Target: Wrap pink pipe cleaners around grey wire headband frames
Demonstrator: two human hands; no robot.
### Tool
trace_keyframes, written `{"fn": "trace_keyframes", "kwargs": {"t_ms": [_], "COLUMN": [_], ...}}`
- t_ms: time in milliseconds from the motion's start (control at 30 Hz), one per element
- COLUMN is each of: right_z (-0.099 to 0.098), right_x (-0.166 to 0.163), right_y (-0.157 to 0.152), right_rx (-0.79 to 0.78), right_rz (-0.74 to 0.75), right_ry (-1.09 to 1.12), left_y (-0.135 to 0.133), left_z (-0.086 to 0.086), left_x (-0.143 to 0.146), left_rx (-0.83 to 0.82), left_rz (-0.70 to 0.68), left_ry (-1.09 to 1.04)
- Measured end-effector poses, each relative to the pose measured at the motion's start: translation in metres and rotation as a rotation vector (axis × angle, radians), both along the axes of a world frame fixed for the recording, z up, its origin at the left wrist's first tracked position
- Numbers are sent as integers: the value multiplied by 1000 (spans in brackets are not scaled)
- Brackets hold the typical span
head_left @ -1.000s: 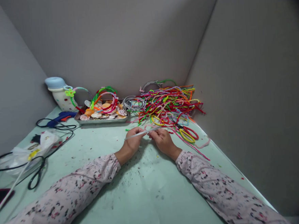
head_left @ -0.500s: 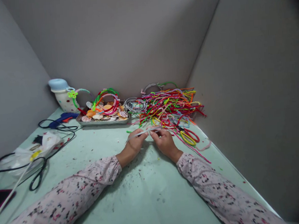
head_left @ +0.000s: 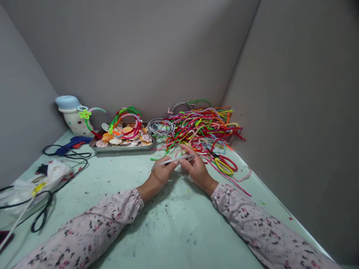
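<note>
Item, principal: one pale strip, thin and narrow, which we found raised near the middle of the green table, spanning the gap between two hands. Its material we could not tell. We judged it light, bendable yet springy enough to keep a line, perhaps a little slick, and unlikely to break, though a hard pinch might have creased it. We thought it best taken between thumb and fingertip, flat against its faces, near the middle or towards either end.

Item, left hand: we noted it narrowed to a pinch, thumb and fingers meeting on the strip, whose left end lay back across the hand.

Item, right hand: we noted its fingers partly parted, index finger extended, thumb close beside the left hand's tip. The strip's right end touched its fingers; how firmly they gripped it we could not tell.

Items, surrounding: beyond the hands we listed a heap of coloured fuzzy stems, a coil of grey wire and a metal tray of shells; near the right hand, scissors with yellow and red handles.
</note>
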State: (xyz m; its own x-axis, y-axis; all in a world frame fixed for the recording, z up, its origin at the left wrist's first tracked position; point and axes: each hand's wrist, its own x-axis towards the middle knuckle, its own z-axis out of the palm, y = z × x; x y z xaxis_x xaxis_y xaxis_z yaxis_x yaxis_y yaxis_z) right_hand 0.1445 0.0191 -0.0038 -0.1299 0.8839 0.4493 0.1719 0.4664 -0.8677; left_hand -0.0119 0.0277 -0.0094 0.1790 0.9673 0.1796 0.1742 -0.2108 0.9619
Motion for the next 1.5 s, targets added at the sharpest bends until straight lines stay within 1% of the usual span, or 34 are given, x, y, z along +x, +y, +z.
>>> {"fn": "trace_keyframes", "kwargs": {"t_ms": [100,200,333,467,633,767,1000,1333,1500], "right_z": [-1,-2,-3,-3,-3,-2,-2,-5,-4], "right_x": [-1,-1,0,0,-1,-1,-1,0,0], "right_y": [1,2,3,3,2,2,1,2,1], "right_rx": [20,39,36,81,97,126,154,204,218], "right_rz": [-27,-52,-81,-114,-139,-171,-145,-100,-97], "right_ry": [64,91,-44,-167,-191,-233,-255,-291,-284], "left_y": [0,-1,-3,-5,-5,-6,-5,-8,-9], "left_z": [-2,0,7,10,10,12,11,16,18], "left_x": [0,-1,0,0,-1,0,1,2,3], "left_rx": [-10,-21,11,7,27,-21,-44,-66,-88], "left_rz": [10,50,84,89,67,130,126,96,88], "left_ry": [-37,-53,-42,-11,34,56,-2,-87,-119]}}
